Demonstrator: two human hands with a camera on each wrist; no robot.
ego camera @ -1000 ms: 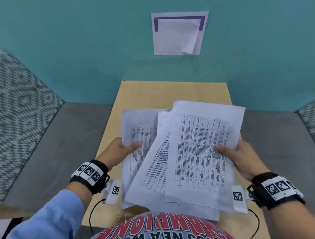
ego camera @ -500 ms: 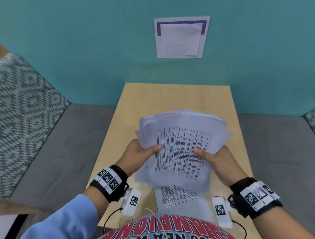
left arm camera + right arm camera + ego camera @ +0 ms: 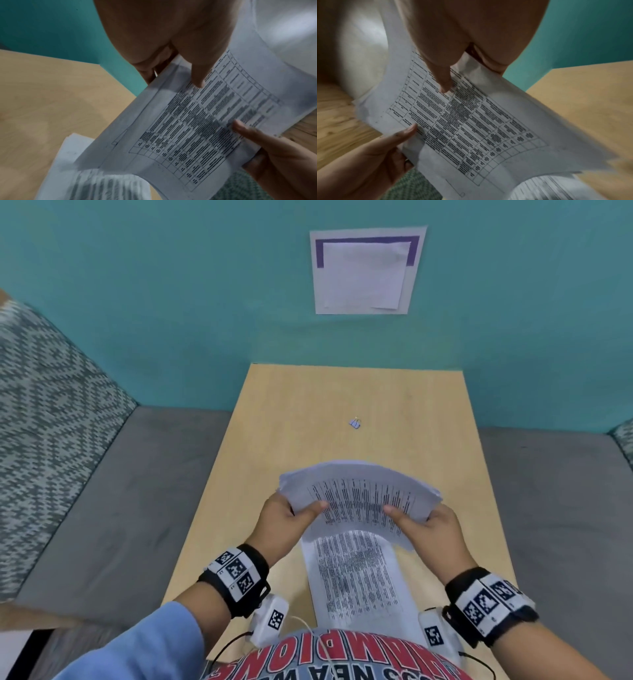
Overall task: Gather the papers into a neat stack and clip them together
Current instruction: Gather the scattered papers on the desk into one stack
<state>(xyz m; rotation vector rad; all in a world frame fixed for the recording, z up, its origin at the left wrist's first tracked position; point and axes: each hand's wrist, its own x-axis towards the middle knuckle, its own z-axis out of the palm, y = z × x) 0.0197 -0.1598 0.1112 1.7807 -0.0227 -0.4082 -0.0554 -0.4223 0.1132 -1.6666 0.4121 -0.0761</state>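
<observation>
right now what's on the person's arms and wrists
Each wrist wears a black band with a white strip of square black-and-white markers: left band, right band. A small white box with one such marker hangs under each wrist, left box, right box, trailing thin black cables. The left arm has a light blue sleeve; the right arm has no sleeve. Both hands are bare.

Head view looks down; wrist views close, sharing printed papers (image 3: 197,128).
</observation>
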